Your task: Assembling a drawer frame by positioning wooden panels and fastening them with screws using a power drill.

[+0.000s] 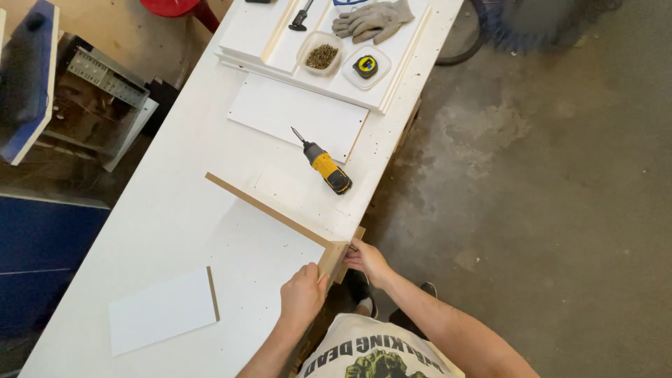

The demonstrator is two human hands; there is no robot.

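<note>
Panels (280, 213) stand joined at a corner on the table (161, 231) edge; our left hand (302, 294) grips the upright end, right hand (367, 260) fingers pinch its outer face. Screwdriver (323, 166) lies untouched nearby, so fastening looks undone.

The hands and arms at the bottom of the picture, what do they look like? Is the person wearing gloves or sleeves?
No gloves: the left hand and right hand are bare, and both forearms are bare too, with no sleeves, watch or rings showing. The only gloves, a grey pair, lie at the far end of the white table. The person wears a light T-shirt with a dark and green print.
</note>
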